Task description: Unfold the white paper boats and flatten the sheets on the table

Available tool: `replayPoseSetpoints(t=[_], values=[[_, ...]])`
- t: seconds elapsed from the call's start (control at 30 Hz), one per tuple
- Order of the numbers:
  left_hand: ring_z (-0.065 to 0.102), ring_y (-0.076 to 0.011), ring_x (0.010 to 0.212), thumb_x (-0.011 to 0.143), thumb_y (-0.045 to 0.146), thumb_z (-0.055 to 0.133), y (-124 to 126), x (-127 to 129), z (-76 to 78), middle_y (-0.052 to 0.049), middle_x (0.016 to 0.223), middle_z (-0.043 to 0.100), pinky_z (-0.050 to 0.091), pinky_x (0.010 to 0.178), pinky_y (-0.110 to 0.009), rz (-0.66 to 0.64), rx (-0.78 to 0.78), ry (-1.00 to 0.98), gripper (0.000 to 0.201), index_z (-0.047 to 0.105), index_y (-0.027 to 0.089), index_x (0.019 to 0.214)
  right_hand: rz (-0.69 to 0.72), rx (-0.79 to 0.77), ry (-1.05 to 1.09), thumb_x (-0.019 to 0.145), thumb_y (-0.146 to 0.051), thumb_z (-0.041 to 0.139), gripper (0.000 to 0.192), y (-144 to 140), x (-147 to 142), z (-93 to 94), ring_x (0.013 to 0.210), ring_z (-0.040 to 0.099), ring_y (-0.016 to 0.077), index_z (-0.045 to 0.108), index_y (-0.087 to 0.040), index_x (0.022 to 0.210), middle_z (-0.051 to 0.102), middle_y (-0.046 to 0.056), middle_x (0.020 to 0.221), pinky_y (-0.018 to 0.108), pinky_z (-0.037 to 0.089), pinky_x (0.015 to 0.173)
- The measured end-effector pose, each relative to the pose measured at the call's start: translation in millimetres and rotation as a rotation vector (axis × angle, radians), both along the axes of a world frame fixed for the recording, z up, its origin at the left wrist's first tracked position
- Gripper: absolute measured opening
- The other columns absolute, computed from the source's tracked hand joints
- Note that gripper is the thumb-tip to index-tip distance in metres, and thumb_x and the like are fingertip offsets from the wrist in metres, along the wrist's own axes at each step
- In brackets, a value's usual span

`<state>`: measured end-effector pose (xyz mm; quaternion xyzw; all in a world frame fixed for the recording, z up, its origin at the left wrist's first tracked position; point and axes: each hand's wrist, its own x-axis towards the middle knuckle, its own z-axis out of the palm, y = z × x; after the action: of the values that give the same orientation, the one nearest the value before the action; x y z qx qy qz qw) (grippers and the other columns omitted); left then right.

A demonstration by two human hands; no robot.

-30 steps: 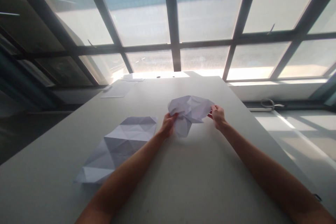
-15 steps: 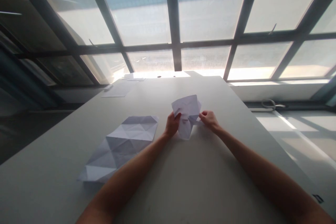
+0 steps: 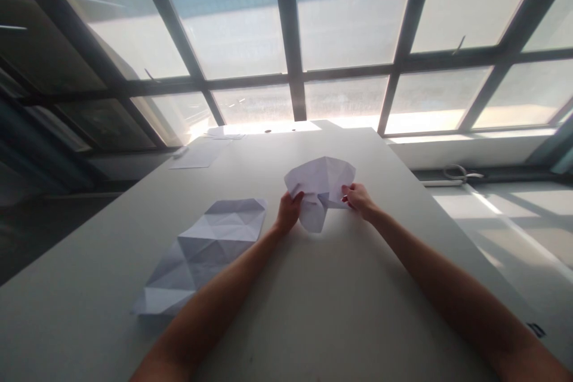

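Note:
A folded sheet of white paper is held up over the table, its upper part fanned out and a flap hanging at the bottom. My left hand is closed on its left edge, thumb across the front. At the right edge, my right hand pinches the paper between thumb and fingers. To the left of my left forearm lies a second sheet of creased white paper, spread on the table with raised fold lines. Part of its lower right side is hidden behind the forearm.
The white table stretches toward the windows. Several flat white sheets lie at its far left, with a small white object beside them. A coiled cable rests beyond the right edge, near the window wall.
The held paper has opened out wider at the top, its right side now spread toward my right hand. My left hand keeps its hold. The creased sheet lies as before.

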<state>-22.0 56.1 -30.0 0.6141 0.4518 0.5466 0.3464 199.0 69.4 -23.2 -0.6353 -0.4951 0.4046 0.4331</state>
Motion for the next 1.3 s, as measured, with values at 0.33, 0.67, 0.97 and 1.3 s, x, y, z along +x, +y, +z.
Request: replayPoseSetpoints(t=[0.33, 0.67, 0.97, 1.3], values=[[0.067, -0.0231, 0.09, 0.086, 0.028, 0.059, 9.2, -15.2, 5.0, -0.009, 0.1, 0.071, 0.055, 0.078, -0.034, 0.22, 0.136, 0.068, 0.028, 0.063, 0.013, 0.109, 0.109, -0.161, 0.15, 0.088, -0.029, 0.053, 0.018, 0.0, 25.6, 34.9, 0.053, 0.055, 0.012, 0.057, -0.015, 0.077, 0.061, 0.004, 0.065, 0.022, 0.044, 0.048], [0.065, -0.0224, 0.097, 0.078, 0.035, 0.071, 7.4, -13.8, 11.9, -0.012, 0.111, 0.067, 0.054, 0.084, -0.034, -0.101, 0.039, -0.188, 0.05, 0.054, 0.013, 0.12, 0.2, -0.151, 0.07, 0.089, -0.029, 0.056, 0.021, 8.0, 79.5, 38.8, 0.062, 0.061, 0.0163, 0.064, -0.011, 0.083, 0.067, 0.009, 0.071, 0.026, 0.052, 0.057], [0.067, -0.0231, 0.081, 0.07, 0.022, 0.075, 7.5, -25.5, 6.3, -0.012, 0.1, 0.068, 0.055, 0.071, -0.034, -0.085, -0.286, 0.13, 0.079, 0.039, 0.011, 0.139, -0.055, 0.028, -0.53, 0.085, -0.027, 0.056, 0.024, 23.6, 91.8, 6.8, 0.069, 0.059, 0.0198, 0.066, -0.012, 0.07, 0.064, 0.01, 0.065, 0.025, 0.039, 0.058], [0.052, -0.0218, 0.119, 0.091, 0.017, 0.049, -26.1, -1.6, 39.0, -0.008, 0.125, 0.059, 0.037, 0.105, -0.041, -0.227, 0.426, 0.772, 0.033, 0.062, 0.024, 0.12, 0.274, 0.307, -0.66, 0.084, -0.034, 0.061, 0.018, 13.6, 77.7, 0.1, 0.062, 0.054, 0.0148, 0.07, -0.018, 0.081, 0.064, 0.001, 0.065, 0.023, 0.036, 0.063]])
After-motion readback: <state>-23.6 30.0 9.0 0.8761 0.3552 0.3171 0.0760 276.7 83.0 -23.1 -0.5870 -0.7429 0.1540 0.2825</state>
